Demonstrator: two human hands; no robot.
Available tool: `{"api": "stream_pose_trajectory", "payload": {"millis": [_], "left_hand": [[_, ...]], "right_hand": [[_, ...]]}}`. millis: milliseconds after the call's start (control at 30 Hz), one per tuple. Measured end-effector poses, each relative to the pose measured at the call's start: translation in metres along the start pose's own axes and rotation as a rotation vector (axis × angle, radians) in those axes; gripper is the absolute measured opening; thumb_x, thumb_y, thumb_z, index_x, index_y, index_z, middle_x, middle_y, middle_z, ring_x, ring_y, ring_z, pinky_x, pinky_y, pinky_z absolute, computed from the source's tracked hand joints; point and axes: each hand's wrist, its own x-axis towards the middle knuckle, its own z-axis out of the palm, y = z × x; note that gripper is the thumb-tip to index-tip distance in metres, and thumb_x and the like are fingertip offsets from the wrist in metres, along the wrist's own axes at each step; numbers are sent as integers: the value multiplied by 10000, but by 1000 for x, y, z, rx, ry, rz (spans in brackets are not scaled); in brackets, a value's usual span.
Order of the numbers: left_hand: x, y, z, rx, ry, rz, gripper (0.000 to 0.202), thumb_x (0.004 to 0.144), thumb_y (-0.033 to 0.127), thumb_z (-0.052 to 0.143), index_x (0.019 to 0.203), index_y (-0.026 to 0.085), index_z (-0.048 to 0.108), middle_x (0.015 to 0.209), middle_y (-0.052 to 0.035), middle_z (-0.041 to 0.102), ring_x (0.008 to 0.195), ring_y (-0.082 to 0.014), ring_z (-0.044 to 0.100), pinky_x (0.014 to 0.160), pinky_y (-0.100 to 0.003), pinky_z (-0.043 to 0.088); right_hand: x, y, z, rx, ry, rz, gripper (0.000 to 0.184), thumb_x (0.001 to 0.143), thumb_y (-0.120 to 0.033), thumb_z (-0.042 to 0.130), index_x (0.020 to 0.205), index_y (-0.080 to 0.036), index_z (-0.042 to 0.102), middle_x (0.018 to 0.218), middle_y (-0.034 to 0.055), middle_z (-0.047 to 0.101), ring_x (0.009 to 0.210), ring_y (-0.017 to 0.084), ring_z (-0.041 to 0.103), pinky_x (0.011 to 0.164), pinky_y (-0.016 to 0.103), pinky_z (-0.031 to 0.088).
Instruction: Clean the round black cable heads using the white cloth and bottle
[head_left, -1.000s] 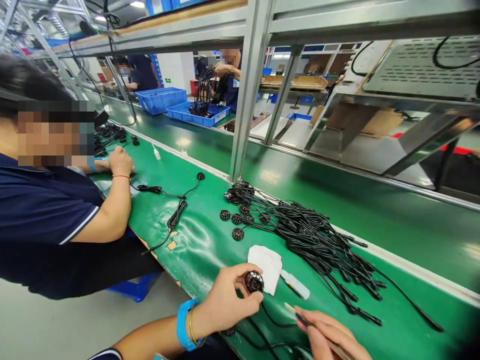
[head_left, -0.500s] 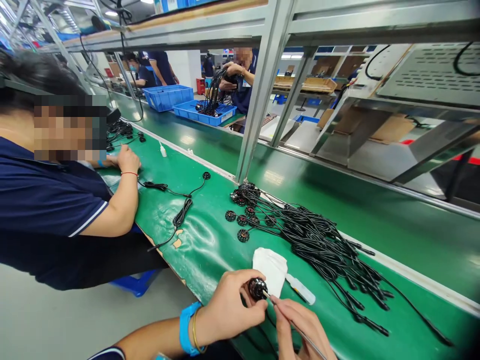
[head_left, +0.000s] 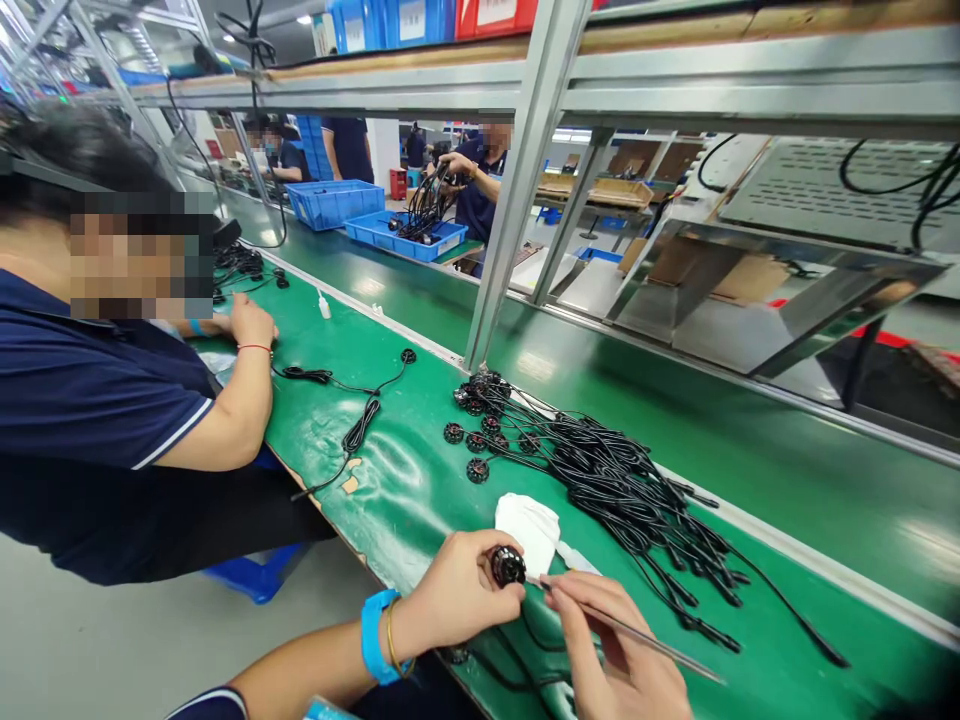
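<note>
The thin tool [head_left: 675, 657] now touches the part [head_left: 508, 566] (they were apart a second ago), gripped in the right hand [head_left: 622, 660]. Small, round, black, it's pinched by the left hand [head_left: 457, 595].

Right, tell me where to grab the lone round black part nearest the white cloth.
Probably best to pinch the round part across its rim, from above on the left: it lies flat on the green mat, and the tangled bundle crowds its right.
</note>
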Motion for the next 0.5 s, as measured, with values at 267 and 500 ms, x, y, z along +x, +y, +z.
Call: {"api": "stream_pose_trajectory", "payload": {"millis": [267,500], "left_hand": [[-3,1,-6,45,36,-21,341,693,150,657,1032,122,684,660,41,515,551,-81,428,534,-206,367],[0,3,-12,22,49,-5,369,690,149,675,1058,117,674,677,42,497,579,-88,411,558,-219,367]], "right_hand": [[-3,24,-32,-198,-12,188,239,985,-359,506,1157,-233,615,892,30,735,755,158,724,681,238,570],[-16,121,-106,-816,-330,-56,404,971,-403,376,880,-211,720,724,85,669,599,231,653,512,354,483]]}}
